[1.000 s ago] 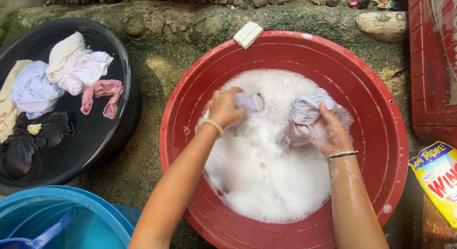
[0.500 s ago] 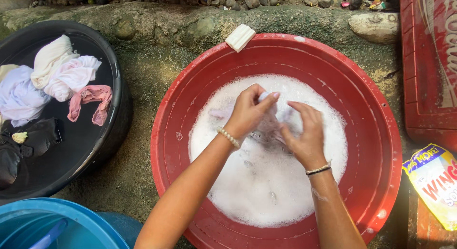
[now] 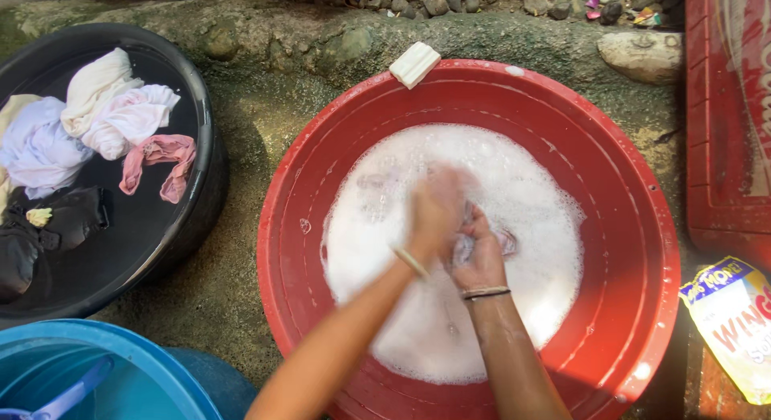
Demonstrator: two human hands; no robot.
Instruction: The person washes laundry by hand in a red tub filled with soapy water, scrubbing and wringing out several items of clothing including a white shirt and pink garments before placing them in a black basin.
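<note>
Pale lilac wet cloth (image 3: 470,245) bunched between left hand (image 3: 436,211) and right hand (image 3: 479,255), both clenched on it over the suds-filled round red plastic basin (image 3: 321,155) — scrubbing step, next rub needs firm pressure.

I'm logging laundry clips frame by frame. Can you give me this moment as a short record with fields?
setting: outdoors, rough stone ground
left hand: blurred, pressed against the cloth
right hand: clenched on the pale cloth
red basin: holds white suds
soap bar: lying on the red basin's far rim
black basin: wrung clothes, white, pink and black
blue tub: holds a blue scoop
detergent packet: on the ground
</note>
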